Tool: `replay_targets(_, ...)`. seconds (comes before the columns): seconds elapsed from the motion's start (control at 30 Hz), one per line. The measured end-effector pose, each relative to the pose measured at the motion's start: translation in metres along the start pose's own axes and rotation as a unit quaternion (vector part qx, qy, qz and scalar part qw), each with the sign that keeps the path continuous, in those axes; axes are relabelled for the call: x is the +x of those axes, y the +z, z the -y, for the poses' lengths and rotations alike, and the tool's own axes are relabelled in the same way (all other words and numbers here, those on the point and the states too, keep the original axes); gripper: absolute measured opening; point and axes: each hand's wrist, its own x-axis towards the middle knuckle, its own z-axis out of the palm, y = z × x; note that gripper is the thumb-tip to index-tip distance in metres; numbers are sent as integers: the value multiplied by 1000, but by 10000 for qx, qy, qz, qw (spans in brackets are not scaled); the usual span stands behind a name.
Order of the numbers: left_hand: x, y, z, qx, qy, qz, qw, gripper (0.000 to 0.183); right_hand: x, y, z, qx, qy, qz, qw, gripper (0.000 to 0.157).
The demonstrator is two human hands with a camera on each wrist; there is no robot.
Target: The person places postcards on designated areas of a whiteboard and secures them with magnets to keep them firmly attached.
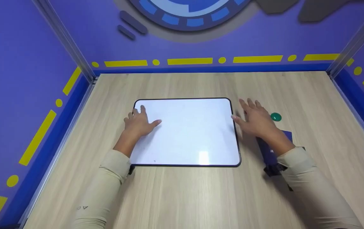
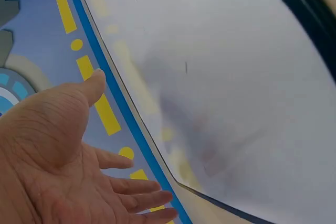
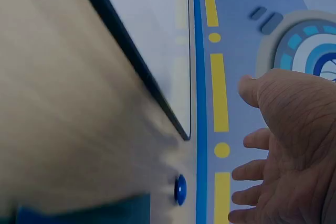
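A whiteboard (image 1: 185, 133) with rounded corners and a thin black rim lies flat on the table. Over its left part hovers my left hand (image 1: 138, 123), fingers spread and nothing held. Beside the board's right edge is my right hand (image 1: 256, 121), its thumb overlapping the rim in the head view and its fingers loosely straight. Both palms look bare in the wrist views. A small dark mark (image 2: 186, 67) shows on the board's white surface.
Just right of my right hand lies a small green disc (image 1: 276, 117), which looks blue in the right wrist view. Under the right wrist is a dark blue item (image 1: 267, 152), partly hidden by the arm. Blue panels (image 1: 201, 47) with yellow marks wall in the wooden table (image 1: 188, 194).
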Motion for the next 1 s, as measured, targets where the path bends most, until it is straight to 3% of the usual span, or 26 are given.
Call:
replay_targets(0.23, 0, 0, 11, 388, -232, 23, 9990, 108, -14, -20, -37, 212, 66, 149, 9996, 75)
replay_targets(0.5, 2, 2, 21, 506, -330, -143, 9981, 110, -34, -44, -82, 364, 739, 729, 9939, 83)
replay_targets(0.73, 5, -11, 29, 350, -373, 388, 9979, 109, -43, -52, -113, -44, 313, 1135, 9930, 76)
replay_targets(1.0, 12, -16, 38, 236, -373, 845, 9954, 125, -42, -48, -115, -345, 334, 1431, 9885, 78)
